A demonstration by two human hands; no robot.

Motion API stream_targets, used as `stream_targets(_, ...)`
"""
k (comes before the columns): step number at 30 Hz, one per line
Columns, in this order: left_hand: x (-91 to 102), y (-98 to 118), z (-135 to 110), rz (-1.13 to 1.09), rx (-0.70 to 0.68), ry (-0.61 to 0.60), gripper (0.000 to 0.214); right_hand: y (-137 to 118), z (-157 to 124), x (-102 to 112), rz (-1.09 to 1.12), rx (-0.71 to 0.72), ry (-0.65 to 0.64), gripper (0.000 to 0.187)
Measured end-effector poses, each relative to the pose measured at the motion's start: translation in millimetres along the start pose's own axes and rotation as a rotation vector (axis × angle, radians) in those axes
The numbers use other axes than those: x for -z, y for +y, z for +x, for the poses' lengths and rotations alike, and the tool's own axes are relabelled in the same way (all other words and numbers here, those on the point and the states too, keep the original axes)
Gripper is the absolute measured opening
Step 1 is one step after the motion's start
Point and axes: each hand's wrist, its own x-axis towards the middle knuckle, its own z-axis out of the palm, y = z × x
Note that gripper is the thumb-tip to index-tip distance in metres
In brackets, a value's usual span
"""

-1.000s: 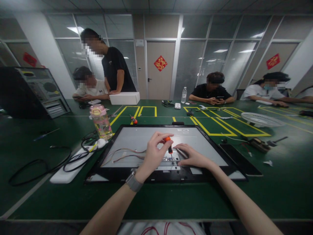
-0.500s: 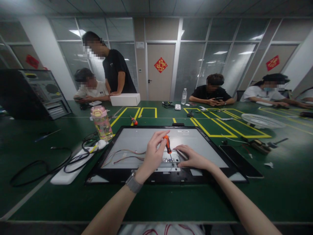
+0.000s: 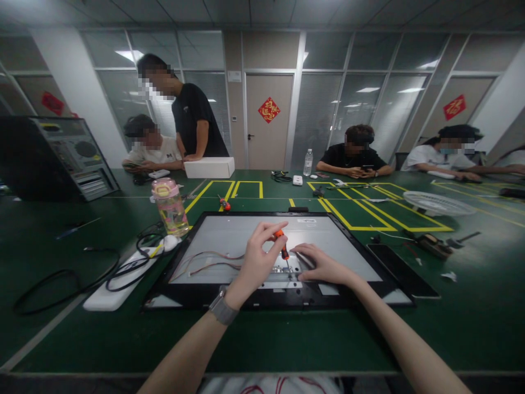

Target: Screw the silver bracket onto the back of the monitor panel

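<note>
A black-framed monitor panel (image 3: 361, 251) lies face down on the green table, its grey metal back up, with thin coloured wires (image 3: 209, 261) running across its left half. My left hand (image 3: 256, 262) is closed round an orange-handled screwdriver (image 3: 282, 245), held nearly upright with its tip on a small circuit board (image 3: 283, 270) near the panel's front edge. My right hand (image 3: 322, 264) rests on the panel just right of the tip, its fingers pressed together by the board. A grey watch sits on my left wrist.
A pink-lidded bottle (image 3: 169, 207), black cables (image 3: 123, 268) and a white slab (image 3: 115, 284) lie to the left. A computer case (image 3: 61, 156) stands far left. A dark phone (image 3: 400, 268), small tools and a fan grille (image 3: 435, 202) sit right. Several people (image 3: 353, 156) sit across the table.
The screwdriver handle has shifted slightly in my left hand's fingers, from tilted back to more upright. My right hand stays beside the tip. The view has barely moved.
</note>
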Motion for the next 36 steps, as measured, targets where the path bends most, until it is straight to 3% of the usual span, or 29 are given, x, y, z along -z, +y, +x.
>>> stream_targets(3, -0.1, -0.1, 0.4, -0.038, 0.006, -0.034, 0.031, 1.2, 0.0, -0.3, -0.004, 0.000, 0.000, 0.069)
stream_targets(8, -1.5, -0.2, -1.4, 0.048, 0.008, 0.061, 0.025, 1.5, 0.2, 0.0, -0.008, 0.009, -0.002, 0.068)
stream_targets(13, -3.8, 1.3, -4.1, 0.007, -0.025, 0.015, 0.031, 0.1, 0.1, 0.6, -0.013, 0.008, 0.003, 0.068)
stream_targets(17, -4.6, 2.1, -4.2, 0.094, -0.044, 0.070, 0.023, 0.4, 0.0, 0.2, -0.010, 0.012, 0.003, 0.068)
stream_targets(22, -3.1, 1.8, -3.3, 0.090, -0.016, 0.019, 0.032, 2.4, 0.5, -0.7, -0.020, 0.004, 0.005, 0.070)
stream_targets(26, -3.2, 1.6, -3.0, 0.154, -0.015, 0.085, 0.023, 2.5, 0.6, -0.7, -0.013, 0.004, 0.000, 0.070)
stream_targets(30, -3.3, 2.0, -3.0, 0.127, -0.006, 0.056, 0.029, 1.4, 0.3, -0.5, -0.008, 0.000, -0.004, 0.070)
stream_targets(36, -3.1, 2.5, -2.8, 0.145, -0.031, 0.072, 0.018, -0.1, 0.4, -0.4, -0.015, 0.005, -0.007, 0.069)
